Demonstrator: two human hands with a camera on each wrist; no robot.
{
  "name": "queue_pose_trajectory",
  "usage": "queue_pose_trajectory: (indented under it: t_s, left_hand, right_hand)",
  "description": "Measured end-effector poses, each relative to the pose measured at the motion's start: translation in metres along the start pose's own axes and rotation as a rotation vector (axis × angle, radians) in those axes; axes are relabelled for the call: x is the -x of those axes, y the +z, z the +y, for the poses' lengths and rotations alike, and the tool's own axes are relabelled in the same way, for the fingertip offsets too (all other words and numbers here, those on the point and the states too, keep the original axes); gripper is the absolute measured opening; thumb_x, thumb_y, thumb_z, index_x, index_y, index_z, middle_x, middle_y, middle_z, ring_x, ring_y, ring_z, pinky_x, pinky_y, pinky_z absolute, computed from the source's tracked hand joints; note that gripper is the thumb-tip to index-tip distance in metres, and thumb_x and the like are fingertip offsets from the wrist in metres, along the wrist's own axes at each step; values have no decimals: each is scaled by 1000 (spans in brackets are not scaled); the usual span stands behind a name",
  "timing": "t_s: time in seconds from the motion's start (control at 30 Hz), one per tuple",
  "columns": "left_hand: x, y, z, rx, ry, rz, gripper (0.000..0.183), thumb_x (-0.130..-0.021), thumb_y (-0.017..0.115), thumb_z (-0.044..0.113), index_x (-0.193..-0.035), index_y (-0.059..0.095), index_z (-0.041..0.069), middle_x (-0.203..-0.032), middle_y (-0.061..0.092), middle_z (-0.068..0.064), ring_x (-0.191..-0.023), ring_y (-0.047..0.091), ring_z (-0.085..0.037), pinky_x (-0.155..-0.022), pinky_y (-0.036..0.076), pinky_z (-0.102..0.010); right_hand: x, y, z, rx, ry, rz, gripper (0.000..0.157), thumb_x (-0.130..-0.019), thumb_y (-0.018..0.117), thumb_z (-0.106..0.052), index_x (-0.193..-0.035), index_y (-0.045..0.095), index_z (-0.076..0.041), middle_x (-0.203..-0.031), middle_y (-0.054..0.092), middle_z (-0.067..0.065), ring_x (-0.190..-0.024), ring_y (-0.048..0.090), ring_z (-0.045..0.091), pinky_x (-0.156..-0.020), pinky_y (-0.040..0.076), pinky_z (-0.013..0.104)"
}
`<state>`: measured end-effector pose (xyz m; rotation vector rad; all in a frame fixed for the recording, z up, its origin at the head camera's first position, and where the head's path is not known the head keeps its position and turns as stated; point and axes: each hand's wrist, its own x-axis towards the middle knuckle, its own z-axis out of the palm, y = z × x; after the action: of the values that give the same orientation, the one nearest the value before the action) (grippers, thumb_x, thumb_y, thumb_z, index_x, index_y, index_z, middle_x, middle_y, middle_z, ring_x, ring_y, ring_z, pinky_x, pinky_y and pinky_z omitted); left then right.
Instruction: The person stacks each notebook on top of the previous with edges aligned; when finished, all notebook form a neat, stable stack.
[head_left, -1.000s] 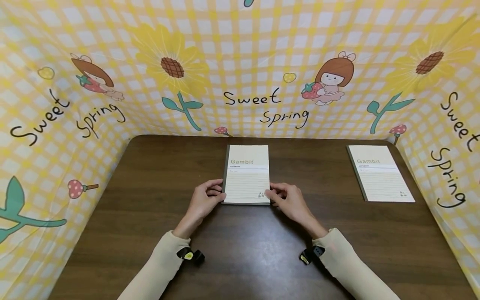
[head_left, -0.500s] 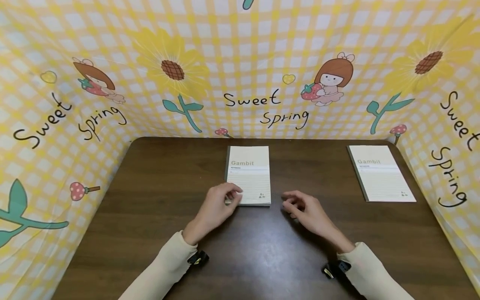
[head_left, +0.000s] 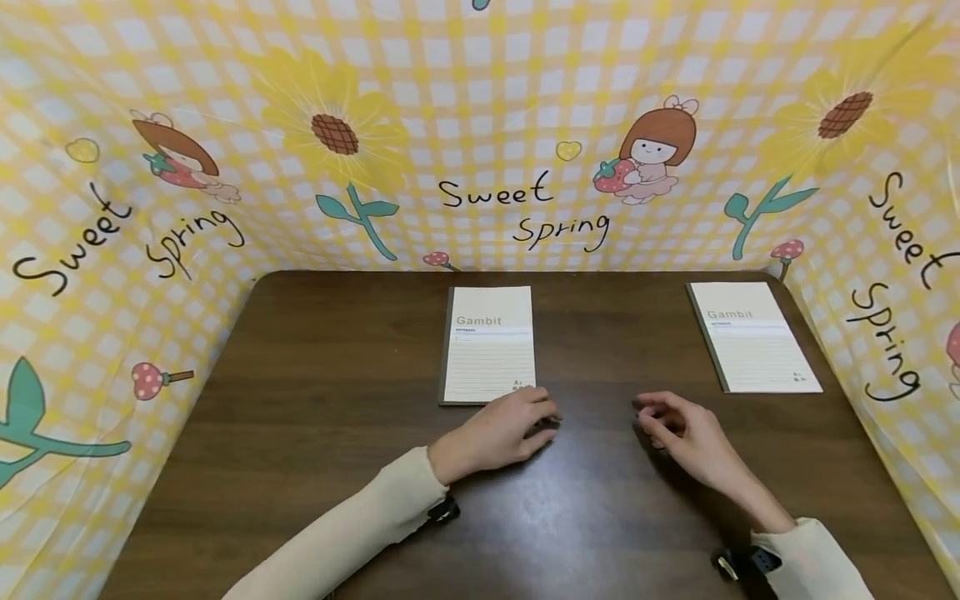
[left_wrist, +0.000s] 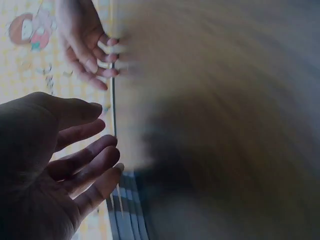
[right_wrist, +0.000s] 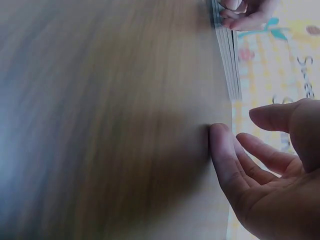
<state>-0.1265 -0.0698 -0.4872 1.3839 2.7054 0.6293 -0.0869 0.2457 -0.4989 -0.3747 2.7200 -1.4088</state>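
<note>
A stack of notebooks (head_left: 489, 346) with a cream "Gambit" cover and a dark spine lies at the middle of the table; its layered page edges (right_wrist: 227, 60) show in the right wrist view. My left hand (head_left: 506, 429) is over the stack's near right corner, fingers loosely bent and holding nothing. Farther right, my right hand (head_left: 690, 433) hovers low over the table between the stack and a second Gambit notebook (head_left: 757, 337), its fingers loosely curved with nothing in them. In the left wrist view the left fingers (left_wrist: 100, 165) are spread apart.
The brown wooden table (head_left: 322, 350) has rounded far corners. A yellow checked cloth (head_left: 480, 100) with flowers and "Sweet Spring" lettering surrounds it at the back and both sides. Dark wrist cameras sit at both cuffs.
Both hands have let go of the notebook stack's sides. The left hand has moved right across the stack's near edge, and the right hand has moved right, away from it.
</note>
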Motion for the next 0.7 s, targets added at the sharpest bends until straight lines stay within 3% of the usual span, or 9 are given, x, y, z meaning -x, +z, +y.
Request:
queue_pose_trajectory:
  t_s: [0.13,0.3,0.5,0.7]
  left_hand:
    - [-26,9,11,-70,31,-57,27,-104,65,29,-125,71,14,-113,65,0,-99,61,-11,-88,55,-27]
    - [-62,21,27,-155,42,-167,42,-105,62,35,-142,61,15,-137,62,-4,-126,60,-18,-106,53,-34]
    - [-107,36,46,-244,55,-282,53,-108,55,39,-156,48,18,-162,46,-6,-150,46,-21,-122,42,-35]
    - [-141,48,64,-291,39,-373,61,-110,46,45,-165,32,22,-174,25,-3,-160,31,-19,-129,32,-34]
  right_hand:
    - [7,-19,9,15,16,44,28,-101,67,-8,-129,67,-2,-103,73,15,-78,72,6,-61,62,27]
    - [15,-42,20,86,52,92,30,-103,66,-11,-131,66,-2,-106,73,18,-78,71,3,-62,61,25]
    - [22,-69,36,220,65,195,28,-102,66,-8,-129,67,-1,-105,73,20,-73,67,-3,-56,56,21]
    - [34,-89,55,276,110,280,29,-101,67,-10,-127,67,2,-111,72,27,-78,56,-21,-58,54,14]
